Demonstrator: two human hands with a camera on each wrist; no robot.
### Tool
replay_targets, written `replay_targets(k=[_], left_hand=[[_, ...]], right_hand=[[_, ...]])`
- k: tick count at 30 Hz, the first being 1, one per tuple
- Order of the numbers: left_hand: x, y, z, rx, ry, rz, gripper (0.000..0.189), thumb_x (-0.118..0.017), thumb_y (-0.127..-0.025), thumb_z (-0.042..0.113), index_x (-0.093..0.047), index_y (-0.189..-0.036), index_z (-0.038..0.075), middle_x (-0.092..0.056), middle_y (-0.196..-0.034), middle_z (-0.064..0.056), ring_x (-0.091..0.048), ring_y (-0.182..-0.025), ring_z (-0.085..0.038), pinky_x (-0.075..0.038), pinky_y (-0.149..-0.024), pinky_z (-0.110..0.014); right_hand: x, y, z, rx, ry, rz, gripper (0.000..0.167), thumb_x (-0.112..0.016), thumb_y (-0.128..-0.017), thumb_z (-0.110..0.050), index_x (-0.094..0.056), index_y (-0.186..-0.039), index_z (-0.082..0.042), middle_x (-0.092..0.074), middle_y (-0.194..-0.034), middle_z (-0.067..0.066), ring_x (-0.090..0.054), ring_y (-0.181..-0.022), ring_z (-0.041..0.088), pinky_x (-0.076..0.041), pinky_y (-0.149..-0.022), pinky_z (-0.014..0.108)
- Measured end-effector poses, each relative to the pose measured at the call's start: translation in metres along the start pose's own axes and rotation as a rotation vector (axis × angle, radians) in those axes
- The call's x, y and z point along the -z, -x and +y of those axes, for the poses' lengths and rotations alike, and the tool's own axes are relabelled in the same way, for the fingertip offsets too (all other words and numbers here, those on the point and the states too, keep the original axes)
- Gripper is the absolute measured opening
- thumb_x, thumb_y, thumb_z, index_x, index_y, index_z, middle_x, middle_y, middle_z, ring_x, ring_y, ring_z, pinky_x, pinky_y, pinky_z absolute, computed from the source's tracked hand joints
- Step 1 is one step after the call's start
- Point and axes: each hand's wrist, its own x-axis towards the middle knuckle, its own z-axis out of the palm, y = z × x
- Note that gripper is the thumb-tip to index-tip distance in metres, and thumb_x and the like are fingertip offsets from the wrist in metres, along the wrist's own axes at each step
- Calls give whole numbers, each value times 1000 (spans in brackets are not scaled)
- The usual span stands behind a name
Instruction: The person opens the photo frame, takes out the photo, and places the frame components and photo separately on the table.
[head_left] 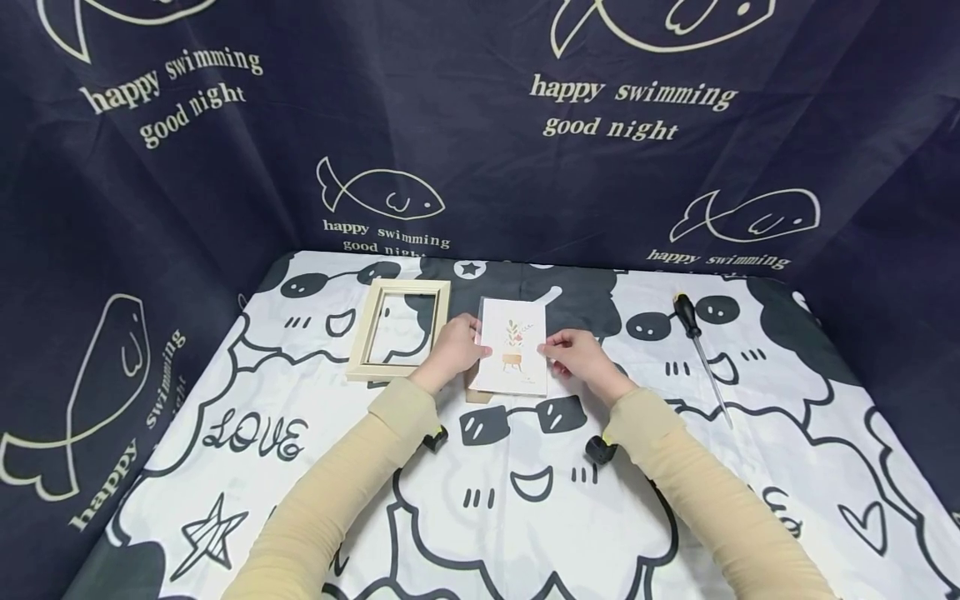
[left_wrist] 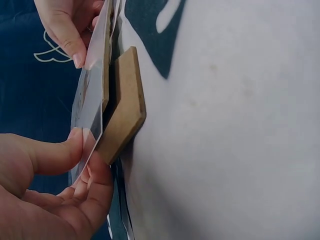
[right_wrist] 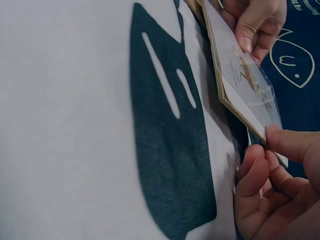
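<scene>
A white card with a potted-plant picture (head_left: 513, 379) lies between both hands. Over it is a clear sheet (left_wrist: 94, 112), and behind it a brown backing board (right_wrist: 220, 90) with a stand leg (left_wrist: 127, 102) angled out from its back. My left hand (head_left: 457, 343) pinches the clear sheet's left edge, thumb in front and fingers behind. At the right edge my right hand (head_left: 581, 354) pinches the stack, its thumb (right_wrist: 287, 142) on the front. In both wrist views the sheet stands slightly out of line with the board.
A pale wooden photo frame (head_left: 362, 342), with an open middle, lies left of my left hand. To the right lies a screwdriver (head_left: 686, 315) with a black and yellow handle. A cartoon-print cloth (head_left: 517, 533) covers the table, and dark fish-print curtains (head_left: 480, 125) hang behind.
</scene>
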Motion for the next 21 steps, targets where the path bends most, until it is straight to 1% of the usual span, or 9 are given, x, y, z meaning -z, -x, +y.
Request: replay_targets(k=[5, 9, 12, 15, 21], left_hand=[[0, -1, -2, 4, -7, -6, 45, -76, -79, 14, -55, -115, -3, -58, -86, -9, -54, -74, -19, -45, -60, -25], [0, -3, -4, 16, -13, -11, 48, -76, -79, 16, -55, -118, -3, -59, -89, -10, -55, -77, -20, -46, -64, -26], [-1, -4, -4, 35, -15, -20, 50, -76, -80, 17, -54, -120, -3, -59, -92, -10, -55, -79, -20, -47, -66, -27], [-1, -4, -4, 47, -2, -34, 49, -75, -81, 17, -54, -121, -3, -59, -94, -11, -55, -80, -20, -47, -65, -27], [-2, -5, -7, 53, 25, -39, 48, -74, -82, 17, -54, -122, -2, -60, -93, -10, -55, -76, -18, -45, -61, -25]], right_hand=[[1, -6, 4, -14, -66, -10, 28, -64, -90, -17, -61, -105, 6, -54, -64, -1, -51, -52, 8, -44, -48, 21], [1, -9, 7, -33, -107, -13, 28, -65, -89, -17, -61, -106, 5, -53, -64, -2, -48, -51, 6, -43, -47, 20], [2, -10, 8, -33, -118, -26, 28, -65, -89, -16, -60, -106, 6, -50, -61, -3, -45, -49, 6, -41, -46, 19], [2, -11, 11, -33, -121, -32, 27, -64, -89, -16, -60, -105, 6, -49, -57, -3, -43, -48, 6, -40, -45, 20], [2, -13, 13, -51, -133, -33, 28, -63, -90, -15, -60, -108, 6, -48, -61, -3, -43, -50, 5, -39, -46, 19]])
